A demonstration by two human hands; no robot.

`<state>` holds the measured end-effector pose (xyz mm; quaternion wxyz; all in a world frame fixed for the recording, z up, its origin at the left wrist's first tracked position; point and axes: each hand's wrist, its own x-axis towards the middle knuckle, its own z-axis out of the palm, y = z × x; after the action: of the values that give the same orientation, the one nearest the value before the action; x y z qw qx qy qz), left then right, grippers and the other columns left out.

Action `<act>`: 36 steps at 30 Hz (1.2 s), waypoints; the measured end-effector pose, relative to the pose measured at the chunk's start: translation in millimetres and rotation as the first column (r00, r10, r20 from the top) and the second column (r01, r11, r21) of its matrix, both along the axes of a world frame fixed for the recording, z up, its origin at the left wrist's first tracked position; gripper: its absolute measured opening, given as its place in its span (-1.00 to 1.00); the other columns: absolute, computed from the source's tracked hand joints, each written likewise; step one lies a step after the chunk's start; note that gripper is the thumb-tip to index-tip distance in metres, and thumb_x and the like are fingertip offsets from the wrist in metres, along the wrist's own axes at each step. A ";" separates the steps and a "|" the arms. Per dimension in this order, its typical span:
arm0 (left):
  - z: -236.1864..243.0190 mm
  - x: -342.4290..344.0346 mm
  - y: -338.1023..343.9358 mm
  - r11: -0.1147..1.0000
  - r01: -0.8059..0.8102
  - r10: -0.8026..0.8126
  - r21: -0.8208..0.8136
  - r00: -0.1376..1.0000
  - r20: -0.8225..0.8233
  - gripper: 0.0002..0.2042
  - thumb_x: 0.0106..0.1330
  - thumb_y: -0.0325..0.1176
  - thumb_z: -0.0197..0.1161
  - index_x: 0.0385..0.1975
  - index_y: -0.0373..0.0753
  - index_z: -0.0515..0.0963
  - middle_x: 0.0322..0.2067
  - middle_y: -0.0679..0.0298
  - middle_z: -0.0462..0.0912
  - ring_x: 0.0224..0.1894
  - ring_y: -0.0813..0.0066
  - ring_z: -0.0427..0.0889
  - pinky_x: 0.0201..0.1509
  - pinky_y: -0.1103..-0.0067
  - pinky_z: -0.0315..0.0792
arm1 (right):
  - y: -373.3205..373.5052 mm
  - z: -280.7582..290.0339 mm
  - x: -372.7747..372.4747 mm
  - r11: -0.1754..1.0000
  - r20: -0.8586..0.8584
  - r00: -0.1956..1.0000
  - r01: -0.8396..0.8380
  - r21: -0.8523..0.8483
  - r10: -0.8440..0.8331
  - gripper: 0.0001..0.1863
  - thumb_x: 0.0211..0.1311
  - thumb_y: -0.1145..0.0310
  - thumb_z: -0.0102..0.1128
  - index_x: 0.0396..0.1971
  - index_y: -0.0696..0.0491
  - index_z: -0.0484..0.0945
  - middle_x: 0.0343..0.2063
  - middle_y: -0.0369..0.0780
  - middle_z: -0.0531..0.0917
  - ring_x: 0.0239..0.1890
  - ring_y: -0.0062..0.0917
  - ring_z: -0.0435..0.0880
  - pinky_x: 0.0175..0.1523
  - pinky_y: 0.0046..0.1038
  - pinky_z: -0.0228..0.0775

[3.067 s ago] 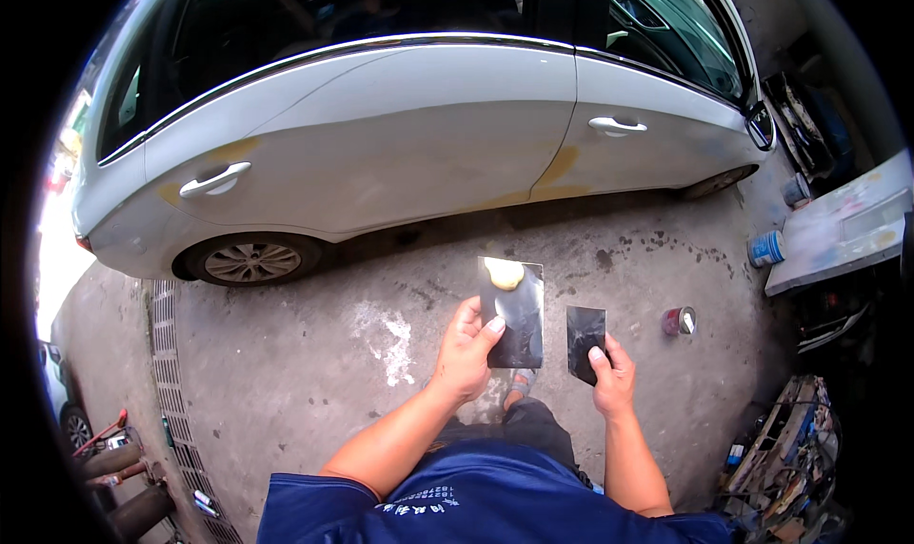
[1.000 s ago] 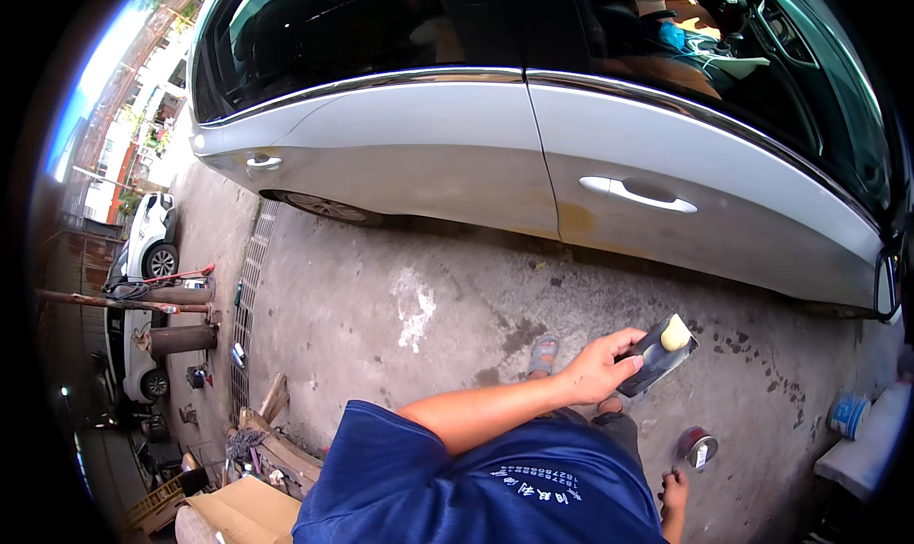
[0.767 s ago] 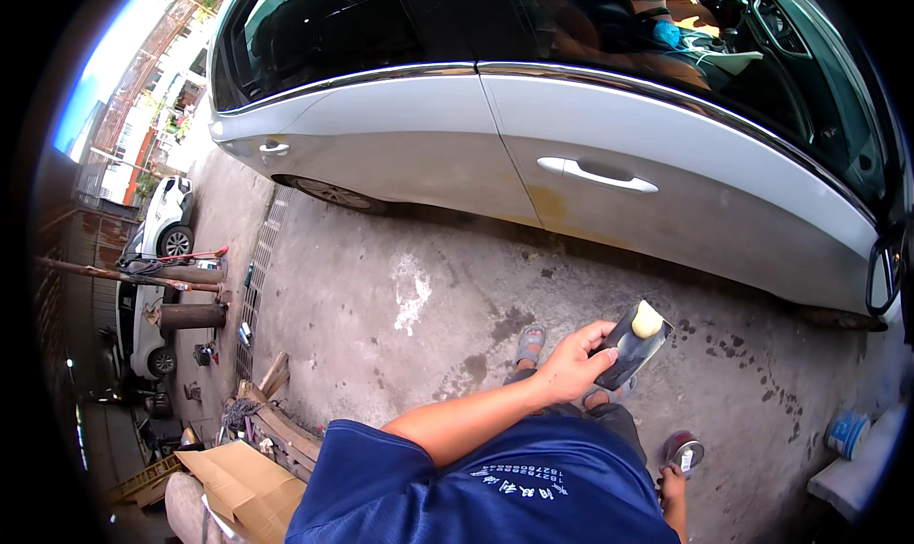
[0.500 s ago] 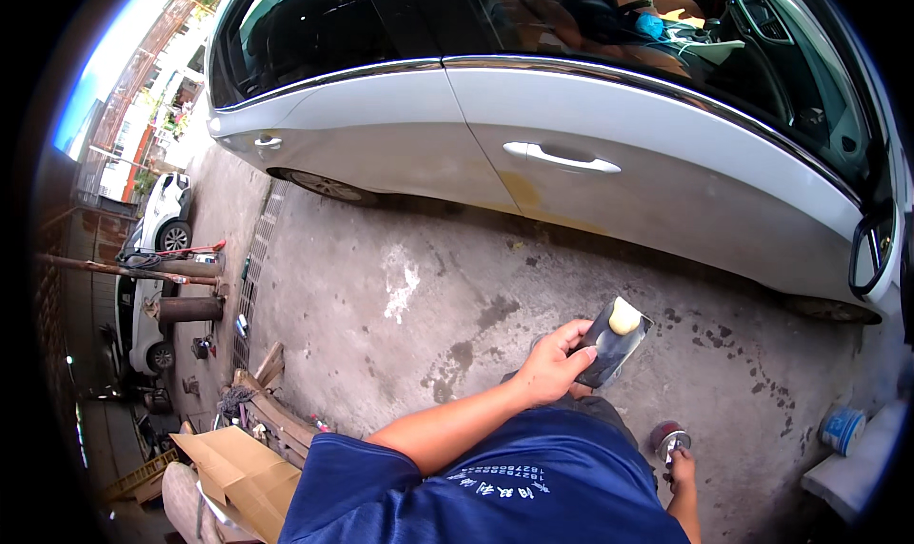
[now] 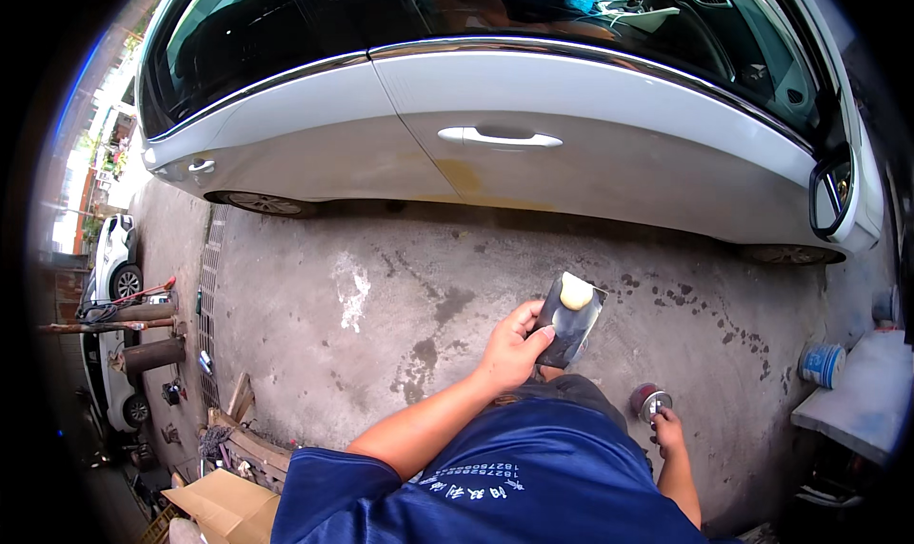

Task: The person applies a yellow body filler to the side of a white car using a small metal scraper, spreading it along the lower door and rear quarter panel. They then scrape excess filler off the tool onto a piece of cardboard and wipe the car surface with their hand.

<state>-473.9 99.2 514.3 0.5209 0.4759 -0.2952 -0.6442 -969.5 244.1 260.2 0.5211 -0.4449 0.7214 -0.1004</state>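
My left hand (image 5: 519,349) grips a dark flat plate (image 5: 562,339) by its left edge, thumb on top. A dollop of cream-yellow putty (image 5: 576,292) sits at the plate's far end. Lower right, my right hand (image 5: 670,430) is closed on a round dark-red and silver object (image 5: 649,401), held low by my side; its kind is too small to make out. In front of me stands a silver-white car (image 5: 590,182), apart from both hands. Yellowish filler patches (image 5: 459,175) mark its door panels, around the seam and low edge below the door handle (image 5: 500,138).
A side mirror (image 5: 831,192) juts out at the right. A blue-and-white bucket (image 5: 821,365) stands beside a pale slab (image 5: 862,392). At lower left are a cardboard box (image 5: 228,511) and wooden pieces (image 5: 249,439). A drain grate (image 5: 208,306) crosses the stained concrete floor (image 5: 286,354).
The view has shifted, so the car sits further left in the picture. Both hands keep their hold on the plate and the round object.
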 end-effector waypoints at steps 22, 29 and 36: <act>6.9 -153.4 84.0 0.983 -0.155 0.149 0.098 0.986 0.071 -0.67 0.29 -0.59 0.02 0.06 -0.38 0.35 -0.12 0.20 0.58 -0.07 0.54 0.54 0.04 0.61 0.40 | 5.3 28.4 -97.3 0.862 0.030 0.930 0.329 0.385 -0.368 -0.48 0.17 0.27 0.10 0.16 0.01 0.34 -0.29 -0.24 0.50 -0.36 -0.49 0.40 -0.40 -0.38 0.31; 14.2 -192.2 133.5 0.963 -0.244 0.238 0.117 0.969 0.061 -0.67 0.30 -0.58 0.02 0.07 -0.38 0.34 -0.11 0.21 0.57 -0.07 0.56 0.52 0.05 0.61 0.38 | 29.1 36.2 -149.2 0.830 -0.042 0.941 0.316 0.460 -0.336 -0.54 0.20 0.28 0.07 0.12 0.01 0.32 -0.33 -0.23 0.46 -0.40 -0.45 0.41 -0.34 -0.17 0.35; 13.3 -165.7 194.7 0.918 -0.396 0.395 0.037 0.918 0.022 -0.70 0.29 -0.59 0.01 0.03 -0.37 0.37 -0.12 0.22 0.58 -0.10 0.58 0.53 0.02 0.62 0.40 | 36.7 35.2 -139.5 0.888 -0.035 0.975 0.215 0.406 -0.220 -0.49 0.20 0.30 0.07 0.17 0.10 0.31 -0.17 -0.14 0.53 -0.31 -0.37 0.50 -0.26 -0.24 0.39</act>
<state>-639.6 293.8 527.6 0.6283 0.5408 -0.1835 -0.5283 -1109.0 280.7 295.4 0.5918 -0.2424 0.7687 -0.0085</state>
